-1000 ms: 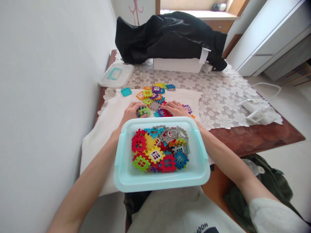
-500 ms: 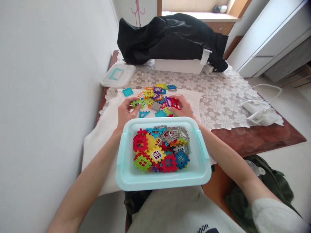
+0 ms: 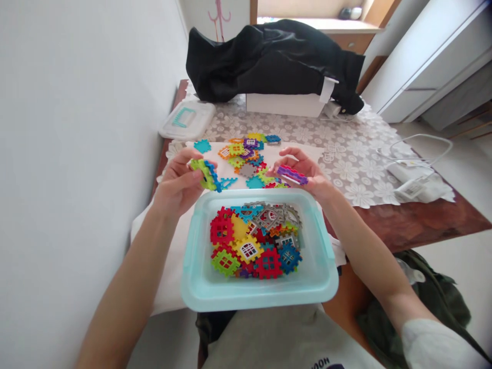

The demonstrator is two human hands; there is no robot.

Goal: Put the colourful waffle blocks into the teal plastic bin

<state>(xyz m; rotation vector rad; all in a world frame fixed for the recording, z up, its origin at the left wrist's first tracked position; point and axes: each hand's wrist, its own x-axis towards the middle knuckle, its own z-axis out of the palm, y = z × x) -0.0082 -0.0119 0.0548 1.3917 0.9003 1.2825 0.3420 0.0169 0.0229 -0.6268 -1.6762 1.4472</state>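
Green-blue tiles [image 3: 206, 175] jutting from left hand [image 3: 178, 180], grip pinching them, purple-red tiles [image 3: 292, 175] held within right hand [image 3: 315, 173]

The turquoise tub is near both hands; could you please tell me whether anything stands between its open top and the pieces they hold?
Only the tub's far rim: the green and blue pieces in the left hand and the purple piece in the right hand appear just beyond it. Nothing else visible intervenes.

Holding both bare forearms [image 3: 136, 266] forward and well apart, pinching between thumb and fingers with the left hand [image 3: 175, 187], and showing a half-upturned right hand [image 3: 315, 177] with bent fingers [image 3: 295, 151].
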